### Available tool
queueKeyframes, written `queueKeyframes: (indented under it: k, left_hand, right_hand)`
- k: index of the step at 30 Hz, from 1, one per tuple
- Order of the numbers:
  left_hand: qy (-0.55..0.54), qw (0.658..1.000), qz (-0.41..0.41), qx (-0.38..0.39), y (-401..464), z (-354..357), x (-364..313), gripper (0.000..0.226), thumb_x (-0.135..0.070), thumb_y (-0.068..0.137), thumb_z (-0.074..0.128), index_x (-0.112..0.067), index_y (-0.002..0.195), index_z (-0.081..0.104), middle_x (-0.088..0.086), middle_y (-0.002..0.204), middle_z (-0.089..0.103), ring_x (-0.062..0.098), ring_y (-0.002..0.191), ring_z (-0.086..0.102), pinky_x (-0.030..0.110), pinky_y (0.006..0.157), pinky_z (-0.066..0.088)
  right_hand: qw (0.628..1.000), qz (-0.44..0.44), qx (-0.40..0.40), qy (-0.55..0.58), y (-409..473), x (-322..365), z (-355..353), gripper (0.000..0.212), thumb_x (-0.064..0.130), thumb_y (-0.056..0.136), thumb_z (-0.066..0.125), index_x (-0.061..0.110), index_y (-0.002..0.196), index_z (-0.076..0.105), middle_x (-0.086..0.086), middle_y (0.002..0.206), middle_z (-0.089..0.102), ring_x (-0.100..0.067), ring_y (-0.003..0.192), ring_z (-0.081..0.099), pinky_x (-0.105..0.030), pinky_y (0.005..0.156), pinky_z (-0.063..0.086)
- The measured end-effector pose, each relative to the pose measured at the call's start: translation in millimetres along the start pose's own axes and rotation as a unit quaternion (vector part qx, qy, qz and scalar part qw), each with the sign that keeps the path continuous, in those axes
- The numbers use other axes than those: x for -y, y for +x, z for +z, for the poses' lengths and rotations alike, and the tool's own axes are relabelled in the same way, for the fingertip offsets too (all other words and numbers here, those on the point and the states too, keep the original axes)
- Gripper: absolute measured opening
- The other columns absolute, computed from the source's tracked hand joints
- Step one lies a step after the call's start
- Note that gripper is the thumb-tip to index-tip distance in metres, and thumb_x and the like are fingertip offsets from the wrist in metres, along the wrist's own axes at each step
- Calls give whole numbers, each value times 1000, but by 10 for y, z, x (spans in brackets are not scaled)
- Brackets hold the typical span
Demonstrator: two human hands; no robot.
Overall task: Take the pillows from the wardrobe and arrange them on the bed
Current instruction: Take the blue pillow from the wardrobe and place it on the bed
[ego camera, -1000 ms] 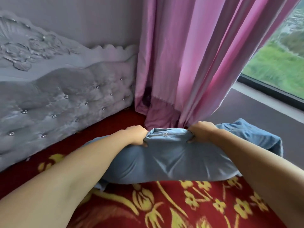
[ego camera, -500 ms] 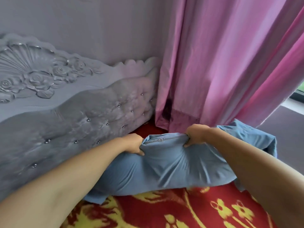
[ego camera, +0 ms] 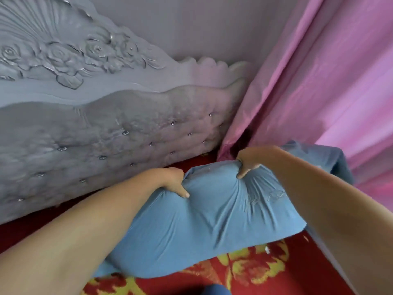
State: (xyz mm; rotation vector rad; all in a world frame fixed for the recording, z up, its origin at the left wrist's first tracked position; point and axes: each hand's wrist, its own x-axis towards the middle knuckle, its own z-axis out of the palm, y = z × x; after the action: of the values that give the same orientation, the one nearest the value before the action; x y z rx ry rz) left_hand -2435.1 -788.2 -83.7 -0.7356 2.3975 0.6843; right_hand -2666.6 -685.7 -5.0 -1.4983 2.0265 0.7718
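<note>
A blue pillow (ego camera: 204,220) lies across the bed's red bedspread (ego camera: 255,271) with yellow flowers, near the headboard. My left hand (ego camera: 172,182) grips the pillow's far edge at its left part, fingers pinched into the cloth. My right hand (ego camera: 248,161) clutches the same edge further right, bunching the fabric. The pillow's right end is hidden behind my right forearm. No wardrobe is in view.
A grey carved and tufted headboard (ego camera: 102,128) runs along the left and back. A pink curtain (ego camera: 323,86) hangs at the right, reaching down to the bed corner. A pale wall (ego camera: 191,24) stands behind the headboard.
The view has swung left and closer to the headboard. Both hands keep their grip on the pillow, which has moved nearer the headboard, and the window is out of sight.
</note>
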Motion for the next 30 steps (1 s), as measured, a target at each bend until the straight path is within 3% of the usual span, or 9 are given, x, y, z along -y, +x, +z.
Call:
queueKeyframes:
  k: [4,8,12,14,17,20,23,27,30]
  left_hand:
    - [-49,992,-95,-70,555,60,302,40,-48,78,67,-11,89,58,4,92,65,21,77,60,27,63,43]
    - [4,946,-183,-269,1353,240,468,33,-31,91,53,-23,123,52,8,123,56,29,117,51,40,89,45]
    - [-64,957,-218,-179,1884,957,590,59,-41,94,46,-25,147,24,9,148,35,29,135,35,47,106,37]
    - [-70,957,-236,-155,1924,1538,649,66,-50,93,39,-21,149,21,5,158,21,23,144,24,55,111,29]
    - [-36,934,-228,-272,1773,2122,670,74,-62,88,21,-15,137,48,9,148,42,24,135,43,63,104,30]
    - [-22,897,-265,-352,1630,2397,805,76,-62,93,8,-15,137,49,13,147,44,27,135,43,61,105,29]
    - [-137,823,-374,-405,1503,2487,964,70,-52,91,41,-9,145,32,24,152,28,39,138,33,62,106,27]
    - [-386,648,-489,-439,1368,2527,1251,97,-62,74,50,9,139,31,36,138,42,47,125,44,49,104,37]
    - [-463,604,-470,-447,1363,2571,1358,87,-61,74,61,2,132,43,27,133,52,41,121,51,47,103,42]
  right_hand:
    - [997,-46,21,-55,1034,-107,-46,54,48,77,73,10,116,66,-4,106,67,-25,97,62,-31,87,49]
    - [987,-51,-122,-93,2072,-343,387,51,32,95,47,20,143,38,-12,143,43,-30,133,41,-44,109,36]
    - [995,-47,-87,6,2610,-495,1412,60,50,97,34,35,152,11,1,161,7,-25,148,6,-59,112,19]
    - [998,-38,-51,29,2678,-487,2012,63,52,97,32,38,152,5,3,163,-4,-25,150,-3,-66,111,14]
    - [993,-24,-106,54,2714,-481,2477,62,51,98,28,40,151,-1,5,162,-10,-21,150,-8,-65,113,5]
    - [981,-34,-179,70,2720,-618,2519,62,51,98,31,37,152,4,5,163,-5,-17,150,-4,-56,116,3]
    - [968,44,-208,130,2695,-823,2434,67,49,98,35,27,154,5,-5,163,-2,-22,150,-3,-51,119,3]
    - [890,195,-258,322,2688,-1093,2258,75,46,97,43,7,152,12,-22,160,6,-36,148,8,-57,117,12]
    - [836,294,-247,391,2804,-1340,2249,94,58,89,50,0,150,9,-26,155,16,-41,144,18,-55,115,19]
